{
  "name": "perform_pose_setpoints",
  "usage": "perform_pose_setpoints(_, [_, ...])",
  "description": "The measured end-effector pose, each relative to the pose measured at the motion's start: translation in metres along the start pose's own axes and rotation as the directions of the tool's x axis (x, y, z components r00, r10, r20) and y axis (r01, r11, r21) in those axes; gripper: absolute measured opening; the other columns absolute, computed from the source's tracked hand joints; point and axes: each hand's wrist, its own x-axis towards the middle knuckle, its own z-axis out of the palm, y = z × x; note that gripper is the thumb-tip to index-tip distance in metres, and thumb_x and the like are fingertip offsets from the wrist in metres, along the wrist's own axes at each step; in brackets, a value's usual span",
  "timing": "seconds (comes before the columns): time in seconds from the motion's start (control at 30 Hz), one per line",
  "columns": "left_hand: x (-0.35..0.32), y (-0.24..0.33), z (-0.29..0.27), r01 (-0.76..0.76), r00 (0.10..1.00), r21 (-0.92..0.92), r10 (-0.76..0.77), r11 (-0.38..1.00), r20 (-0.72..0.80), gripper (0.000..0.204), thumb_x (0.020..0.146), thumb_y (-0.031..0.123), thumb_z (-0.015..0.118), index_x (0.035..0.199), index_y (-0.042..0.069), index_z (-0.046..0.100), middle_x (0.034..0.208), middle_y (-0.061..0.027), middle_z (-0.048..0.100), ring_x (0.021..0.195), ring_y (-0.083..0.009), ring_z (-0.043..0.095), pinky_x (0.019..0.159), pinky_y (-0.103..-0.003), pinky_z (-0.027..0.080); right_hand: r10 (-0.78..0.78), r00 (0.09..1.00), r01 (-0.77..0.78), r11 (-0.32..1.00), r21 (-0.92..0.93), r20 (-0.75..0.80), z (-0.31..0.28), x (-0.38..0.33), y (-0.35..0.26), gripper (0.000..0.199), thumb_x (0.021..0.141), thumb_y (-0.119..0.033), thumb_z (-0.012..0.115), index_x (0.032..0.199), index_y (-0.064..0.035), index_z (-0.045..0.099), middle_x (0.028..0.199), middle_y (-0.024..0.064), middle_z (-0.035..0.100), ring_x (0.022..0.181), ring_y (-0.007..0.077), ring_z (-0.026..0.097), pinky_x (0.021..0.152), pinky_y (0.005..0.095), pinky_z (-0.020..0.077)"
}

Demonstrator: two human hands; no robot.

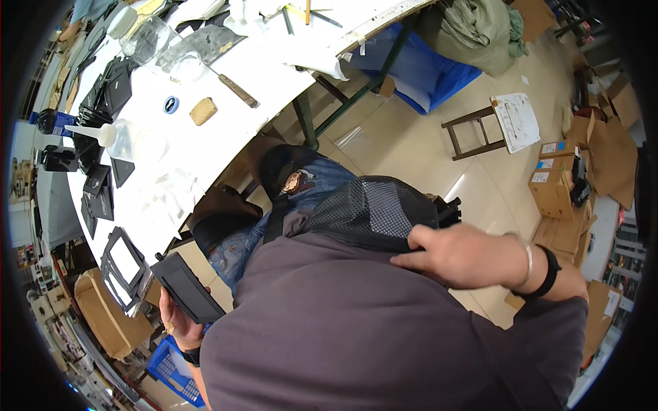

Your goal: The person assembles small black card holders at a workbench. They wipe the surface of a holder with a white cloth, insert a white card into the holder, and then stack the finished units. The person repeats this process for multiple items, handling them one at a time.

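My left hand (pixel 179 322) is closed around the lower edge of a flat black rectangular case (pixel 188 288) with a recessed panel, held off the table's near edge. The fingers behind it are partly hidden. My right hand (pixel 456 257) is at my waist, its thumb and forefinger at the edge of a black mesh bag (pixel 349 209) lying across my lap. It seems to pinch that edge, though the hand is slightly blurred. The bag has a paler grey mesh patch.
The white worktable (pixel 226 130) carries black flat pieces (pixel 123 264), a wooden-handled tool (pixel 236 90), a tan block (pixel 203 111), a blue round tin (pixel 171 105) and a clear jar (pixel 144 38). On the floor stand a stool (pixel 515 123), cardboard boxes (pixel 552 185) and a blue basket (pixel 175 373).
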Motion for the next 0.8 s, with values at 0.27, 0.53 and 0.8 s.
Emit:
perform_pose_setpoints(0.27, [-0.011,-0.003,-0.002,-0.001,1.0,-0.101,-0.002,0.995,-0.024,0.049,0.094,0.037,0.043,0.128,0.002,0.048,0.118,-0.0174,0.058,0.1,-0.0325,0.061,0.091,-0.051,0.048,-0.038,0.984,0.06,0.99,-0.126,0.173,-0.021,0.007,-0.012,0.027,0.079,-0.015,0.058,0.102,-0.0003,0.061,0.072,0.0124,0.058,0.069,0.0289,0.063,0.056,0.037,0.0508])
perform_pose_setpoints(0.53, [0.015,0.0,0.037,-0.146,0.988,-0.539,0.094,0.83,-0.123,0.061,0.093,0.055,0.036,0.124,0.004,0.053,0.12,-0.0161,0.057,0.088,-0.0311,0.06,0.064,-0.042,0.054,-0.437,0.81,0.298,0.881,-0.369,-0.39,-0.071,0.145,-0.048,0.01,0.079,-0.014,0.063,0.075,-0.0082,0.057,0.064,0.0072,0.055,0.061,0.0274,0.058,0.053,0.0378,0.0445])
perform_pose_setpoints(0.8, [0.024,-0.013,0.036,-0.204,0.962,-0.626,0.274,0.753,0.016,0.071,0.094,0.057,0.029,0.144,0.007,0.027,0.146,-0.0189,0.03,0.133,-0.0365,0.032,0.104,-0.057,0.03,-0.656,0.455,0.387,0.755,-0.53,-0.602,-0.05,0.313,-0.112,0.02,0.076,-0.011,0.065,0.095,-0.0066,0.058,0.081,0.0079,0.056,0.073,0.0265,0.058,0.062,0.0357,0.0482])
